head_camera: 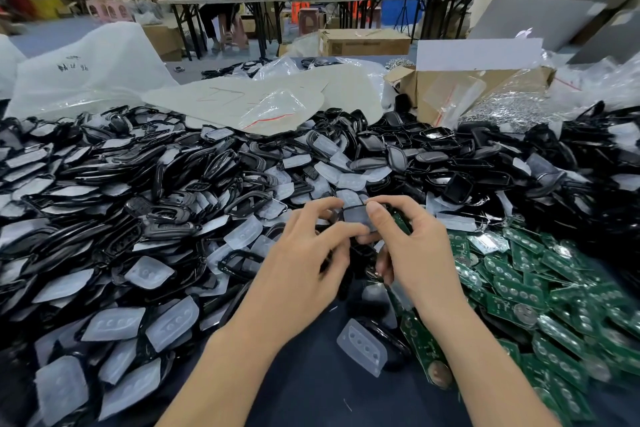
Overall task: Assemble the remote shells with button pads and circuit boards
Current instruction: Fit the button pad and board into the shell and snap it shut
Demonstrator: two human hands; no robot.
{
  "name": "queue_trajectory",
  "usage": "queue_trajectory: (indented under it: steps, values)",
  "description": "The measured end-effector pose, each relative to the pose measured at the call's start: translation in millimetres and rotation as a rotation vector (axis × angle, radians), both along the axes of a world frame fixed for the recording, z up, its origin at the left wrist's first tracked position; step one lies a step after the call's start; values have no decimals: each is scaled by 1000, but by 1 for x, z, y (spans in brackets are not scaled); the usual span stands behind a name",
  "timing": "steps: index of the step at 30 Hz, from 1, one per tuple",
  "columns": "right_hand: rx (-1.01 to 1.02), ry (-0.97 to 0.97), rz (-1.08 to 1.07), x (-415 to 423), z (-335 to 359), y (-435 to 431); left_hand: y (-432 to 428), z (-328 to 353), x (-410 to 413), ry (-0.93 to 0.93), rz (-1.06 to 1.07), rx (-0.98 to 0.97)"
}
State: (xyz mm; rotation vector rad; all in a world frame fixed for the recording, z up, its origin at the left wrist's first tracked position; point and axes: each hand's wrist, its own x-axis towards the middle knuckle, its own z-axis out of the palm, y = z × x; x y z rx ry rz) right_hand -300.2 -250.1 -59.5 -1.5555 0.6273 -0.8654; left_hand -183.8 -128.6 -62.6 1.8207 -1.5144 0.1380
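1. My left hand (pixel 304 263) and right hand (pixel 412 253) both pinch one black shell (pixel 354 207) with a clear button pad (pixel 357 218) in it, held just above the heap.
2. A green circuit board (pixel 403 224) is tucked in my curled right fingers.
3. The open cardboard box (pixel 422 90) at back right holds clear zip bags (pixel 450 94).
4. Everything else lies loose: shells and pads (pixel 138 201) on the left, boards (pixel 536 288) on the right.

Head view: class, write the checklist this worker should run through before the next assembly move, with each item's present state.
1. Shell held by both left hand and right hand: ok.
2. Button pad laid against the shell: ok.
3. Pad pressed fully flush: cannot tell.
4. Circuit board ready in right hand: ok.
5. Board's orientation: cannot tell, fingers hide it.
6. Circuit board pile close at right: ok.
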Motion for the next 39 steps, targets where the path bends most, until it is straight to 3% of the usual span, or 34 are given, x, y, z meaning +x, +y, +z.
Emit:
queue_trajectory:
  steps: [6,12,17,24,31,39]
  values:
    - [50,-17,-22,1,-1,0,2,2,10,-72,147,-33]
    - [88,-21,-35,1,0,0,0,3,2,-46,133,-99]
    - [79,-37,-28,1,1,1,0,1,-2,-59,88,-35]
    - [-19,5,-107,2,-3,2,-1,0,2,-149,212,-25]
    - [62,-16,-64,3,-2,2,-1,1,1,57,182,-125]
    - [142,-45,-28,3,2,3,-1,-3,-6,-40,50,-13]
